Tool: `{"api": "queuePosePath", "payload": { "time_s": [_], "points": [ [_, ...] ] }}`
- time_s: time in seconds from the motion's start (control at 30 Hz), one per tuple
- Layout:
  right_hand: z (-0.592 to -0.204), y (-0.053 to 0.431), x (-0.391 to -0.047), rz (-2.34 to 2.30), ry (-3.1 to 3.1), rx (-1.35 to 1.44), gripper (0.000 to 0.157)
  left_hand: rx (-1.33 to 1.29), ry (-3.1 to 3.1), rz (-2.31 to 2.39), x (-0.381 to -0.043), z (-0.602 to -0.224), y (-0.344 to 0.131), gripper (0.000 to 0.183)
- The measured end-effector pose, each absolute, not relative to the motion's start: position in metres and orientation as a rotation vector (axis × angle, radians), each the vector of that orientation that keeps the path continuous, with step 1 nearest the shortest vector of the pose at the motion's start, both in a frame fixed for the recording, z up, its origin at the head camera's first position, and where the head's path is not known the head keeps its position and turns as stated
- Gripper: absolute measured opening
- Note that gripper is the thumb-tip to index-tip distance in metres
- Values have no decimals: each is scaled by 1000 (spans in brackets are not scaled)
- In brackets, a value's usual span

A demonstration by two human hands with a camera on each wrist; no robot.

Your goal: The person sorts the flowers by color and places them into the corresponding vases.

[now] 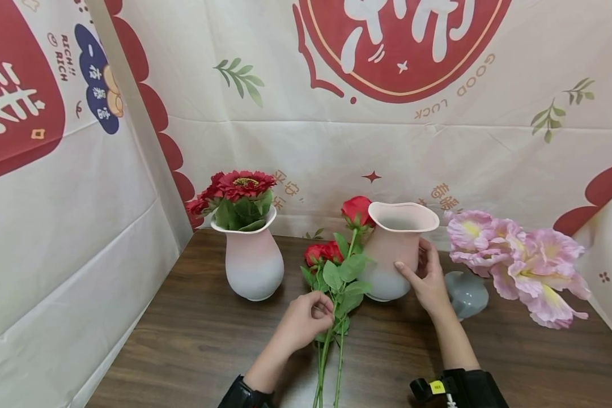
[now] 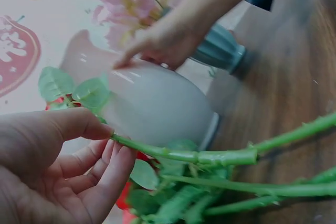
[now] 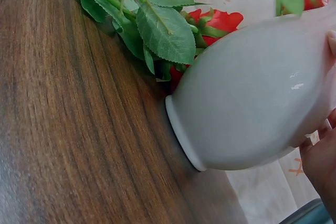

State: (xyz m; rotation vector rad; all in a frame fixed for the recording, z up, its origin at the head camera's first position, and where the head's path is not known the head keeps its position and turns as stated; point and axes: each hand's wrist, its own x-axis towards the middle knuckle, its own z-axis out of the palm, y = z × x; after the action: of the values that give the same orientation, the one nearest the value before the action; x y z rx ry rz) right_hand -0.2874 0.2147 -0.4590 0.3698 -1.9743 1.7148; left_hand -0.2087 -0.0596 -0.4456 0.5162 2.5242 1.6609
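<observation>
Head view, right hand (image 1: 428, 277) curled round the pale vase (image 1: 387, 258), left hand (image 1: 303, 320) at red roses (image 1: 350, 267) left of that vase, pink flowers (image 1: 520, 260) to its right, left wrist view, thumb and fingertips pinching a green stem (image 2: 184, 156) near the vase, right wrist view, roses beside the vase, wooden table (image 3: 94, 129) under them.

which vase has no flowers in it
The middle vase, gripped by the right hand: it alone shows no blooms inside. The similar vase on the left holds red flowers, and the blue-grey vase on the right holds pink flowers.
</observation>
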Motion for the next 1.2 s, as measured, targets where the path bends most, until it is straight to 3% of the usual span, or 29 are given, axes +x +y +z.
{"api": "queuePosePath", "payload": {
  "time_s": [0.77, 1.2],
  "points": [
    [-458, 215, -287, 1707, -1991, 370, 65, 842, 2660, 1755, -208, -376, -62, 11],
    [-461, 218, -290, 1666, -2037, 348, 67, 861, 2659, 1852, -215, -353, -57, 10]
  ]
}}
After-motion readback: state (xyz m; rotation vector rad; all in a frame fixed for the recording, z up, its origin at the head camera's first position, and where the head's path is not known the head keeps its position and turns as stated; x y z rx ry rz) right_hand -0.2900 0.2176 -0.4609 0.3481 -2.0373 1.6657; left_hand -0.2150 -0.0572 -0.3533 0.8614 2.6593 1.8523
